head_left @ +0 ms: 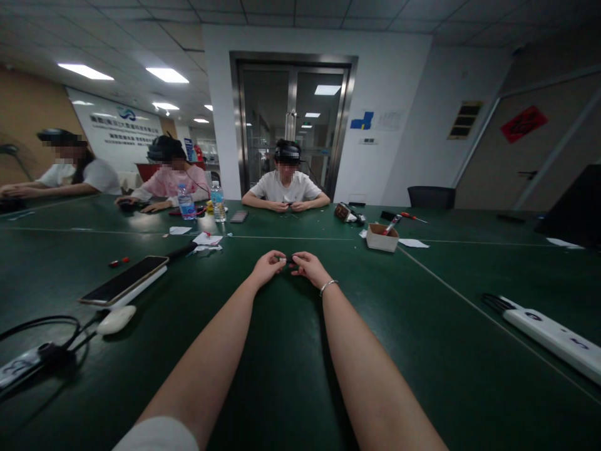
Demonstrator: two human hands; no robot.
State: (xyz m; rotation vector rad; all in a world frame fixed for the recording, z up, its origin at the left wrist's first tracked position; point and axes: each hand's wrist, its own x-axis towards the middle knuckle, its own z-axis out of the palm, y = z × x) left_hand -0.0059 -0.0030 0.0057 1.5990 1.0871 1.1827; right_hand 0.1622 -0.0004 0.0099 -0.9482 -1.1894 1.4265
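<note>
Both of my arms stretch forward over the green table, and the hands meet near its middle. A small dark object spans the gap between my fingertips; it is too small to name. My left hand pinches its left end, where a pale bit shows at the fingertips. On the other side my right hand is closed in a pinch on the right end, its lower fingers curled. A silver bracelet circles the right wrist.
To the left lie a phone, a white rounded case and cables. A small open box stands ahead right; a white power strip lies far right. Bottles stand ahead left. Three people in headsets sit across the table.
</note>
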